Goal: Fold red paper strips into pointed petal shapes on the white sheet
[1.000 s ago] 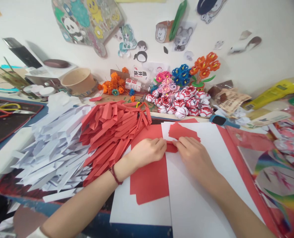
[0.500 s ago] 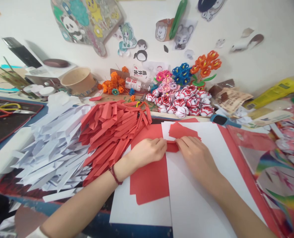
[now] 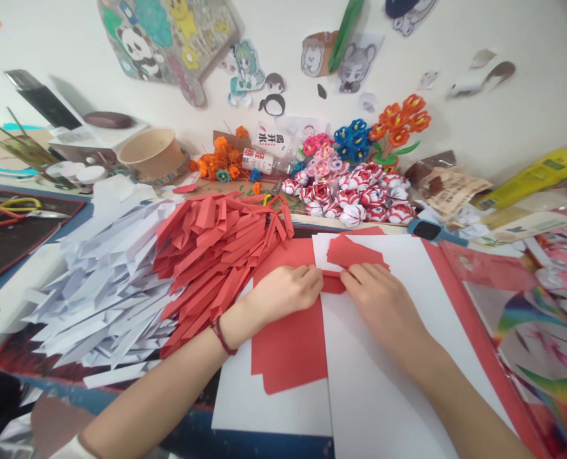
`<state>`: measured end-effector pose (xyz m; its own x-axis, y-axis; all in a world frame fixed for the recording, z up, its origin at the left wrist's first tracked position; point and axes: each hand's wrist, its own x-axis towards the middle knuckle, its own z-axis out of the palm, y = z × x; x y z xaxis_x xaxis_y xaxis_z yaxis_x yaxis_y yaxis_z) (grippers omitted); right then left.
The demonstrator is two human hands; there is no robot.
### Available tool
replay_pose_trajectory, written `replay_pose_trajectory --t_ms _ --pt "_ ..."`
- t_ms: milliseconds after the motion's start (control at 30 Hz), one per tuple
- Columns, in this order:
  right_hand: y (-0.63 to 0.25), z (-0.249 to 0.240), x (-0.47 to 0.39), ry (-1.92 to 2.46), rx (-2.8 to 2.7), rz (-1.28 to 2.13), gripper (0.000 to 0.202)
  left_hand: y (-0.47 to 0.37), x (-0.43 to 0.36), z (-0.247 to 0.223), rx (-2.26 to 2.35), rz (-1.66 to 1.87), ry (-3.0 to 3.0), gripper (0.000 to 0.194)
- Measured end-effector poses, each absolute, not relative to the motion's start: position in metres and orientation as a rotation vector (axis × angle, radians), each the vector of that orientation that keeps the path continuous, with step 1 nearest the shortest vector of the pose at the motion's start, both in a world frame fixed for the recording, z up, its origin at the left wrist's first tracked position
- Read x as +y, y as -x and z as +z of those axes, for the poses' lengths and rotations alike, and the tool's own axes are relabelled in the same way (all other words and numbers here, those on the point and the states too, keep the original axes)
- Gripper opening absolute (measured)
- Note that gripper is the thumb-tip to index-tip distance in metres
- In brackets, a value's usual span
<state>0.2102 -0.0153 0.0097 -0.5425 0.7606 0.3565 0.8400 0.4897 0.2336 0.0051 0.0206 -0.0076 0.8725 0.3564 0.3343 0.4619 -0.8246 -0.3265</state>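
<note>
A small folded piece of red paper (image 3: 333,283) spans the gap between my two hands, over the white sheets (image 3: 374,357). My left hand (image 3: 290,290) pinches its left end with the fingers curled. At the right end, the fingers of my right hand (image 3: 372,290) press together on it. Just behind lie some small red paper pieces (image 3: 354,250), partly covered by my right hand. Under my left hand rest larger red sheets (image 3: 293,350). A heap of folded red paper strips (image 3: 216,248) lies to the left of my left hand.
Folded white paper strips (image 3: 106,274) are piled farther left, near scissors (image 3: 18,212). Red-and-white paper flowers (image 3: 360,191) stand at the back beside a blue smartwatch (image 3: 434,231). A round tub (image 3: 152,156) sits back left. A patterned plastic bag (image 3: 532,338) lies right.
Almost nothing differs. Both hands hold the red paper in nearly the same place, and the whole view has shifted very slightly.
</note>
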Motion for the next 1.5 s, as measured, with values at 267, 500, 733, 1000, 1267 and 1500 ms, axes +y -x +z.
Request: replay_pose_trajectory --t_ms 267,500,733,1000,1267,1500 --pt "-0.2033 0.0116 -0.0192 1.202 -2.461 -0.62 0.028 -0.0042 0.022 -0.0078 -0.615 -0.344 2.649 0.016" --pt "-0.2032 0.0083 -0.0155 1.101 -2.466 -0.586 0.025 -0.0032 0.0205 -0.0062 -0.648 -0.311 2.684 0.018" --pt "-0.2027 0.0062 -0.0158 1.105 -2.474 -0.602 0.023 -0.0048 0.0216 -0.0083 -0.673 -0.308 2.712 0.018" --pt "-0.2035 0.0065 -0.015 1.098 -2.49 -0.577 0.022 -0.0064 0.0225 -0.007 -0.66 -0.343 2.709 0.017" --pt "-0.2036 0.0071 -0.0139 1.073 -2.515 -0.554 0.023 -0.0082 0.0204 -0.0055 -0.679 -0.345 2.689 0.018" --pt "-0.2046 0.008 -0.0136 1.094 -2.543 -0.477 0.026 -0.0084 0.0201 -0.0056 -0.67 -0.27 2.722 0.02"
